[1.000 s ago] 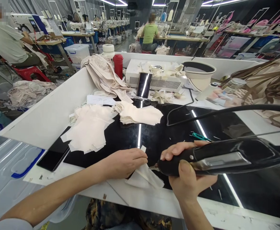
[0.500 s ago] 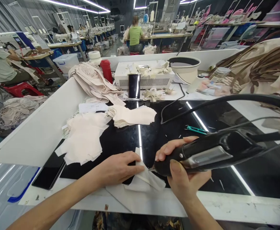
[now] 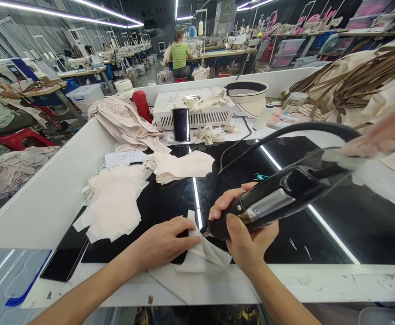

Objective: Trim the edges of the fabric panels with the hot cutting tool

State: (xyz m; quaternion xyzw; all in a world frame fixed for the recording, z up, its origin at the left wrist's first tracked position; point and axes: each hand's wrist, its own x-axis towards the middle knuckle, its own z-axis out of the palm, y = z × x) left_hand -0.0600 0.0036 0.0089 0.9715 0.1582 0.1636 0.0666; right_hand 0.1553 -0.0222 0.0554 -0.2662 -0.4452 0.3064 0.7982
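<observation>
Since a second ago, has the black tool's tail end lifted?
Yes. The black tool now tilts tail-up off the black worktop; its tip stays at the fabric piece.

Ceiling strip lights (image 3: 82, 11) above rows of sewing tables (image 3: 79, 74).

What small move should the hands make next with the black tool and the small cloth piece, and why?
Probably ease the black tool tip along the small cloth piece. The right hand grips the tool with its tip at the cloth's edge, and the left hand presses that cloth flat on the table.
</observation>
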